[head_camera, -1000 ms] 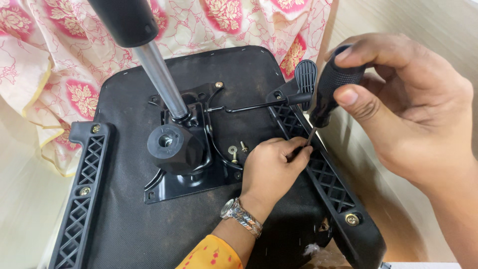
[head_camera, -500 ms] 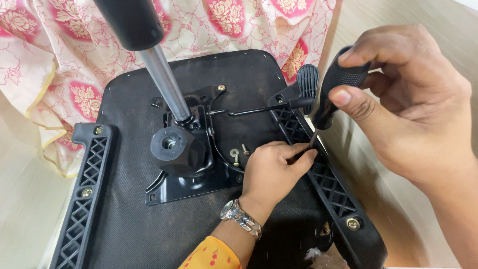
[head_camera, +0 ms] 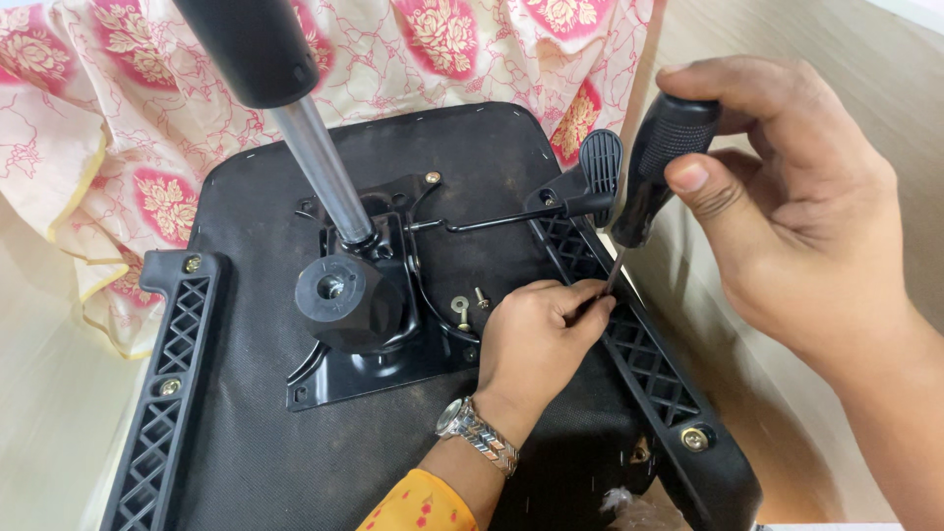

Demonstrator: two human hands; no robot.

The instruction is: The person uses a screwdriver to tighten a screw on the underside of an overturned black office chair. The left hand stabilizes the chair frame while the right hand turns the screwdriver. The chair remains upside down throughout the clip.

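Black and upside down, the padded office chair seat (head_camera: 295, 462) lies on a pink flowered cloth (head_camera: 98, 128), and the head camera looks down on it.

The right hand (head_camera: 796, 226) is wrapped around the black ribbed handle of a screwdriver (head_camera: 659, 157), with the thumb pressed on its side. The screwdriver's long line slants down and to the left, from the handle up high to the thin metal tip low at the black lattice plastic arm bracket (head_camera: 649, 374) on the seat's right side.

The left hand (head_camera: 541, 339), with a silver wristwatch (head_camera: 477, 433), rests on the seat. Its fingertips (head_camera: 590, 295) are pressed together right at the tip. I cannot tell if they pinch a screw there.

A loose screw and washer (head_camera: 467, 307) lie just left of this hand, near the black metal plate (head_camera: 383, 344) under the silver gas post (head_camera: 320, 172).
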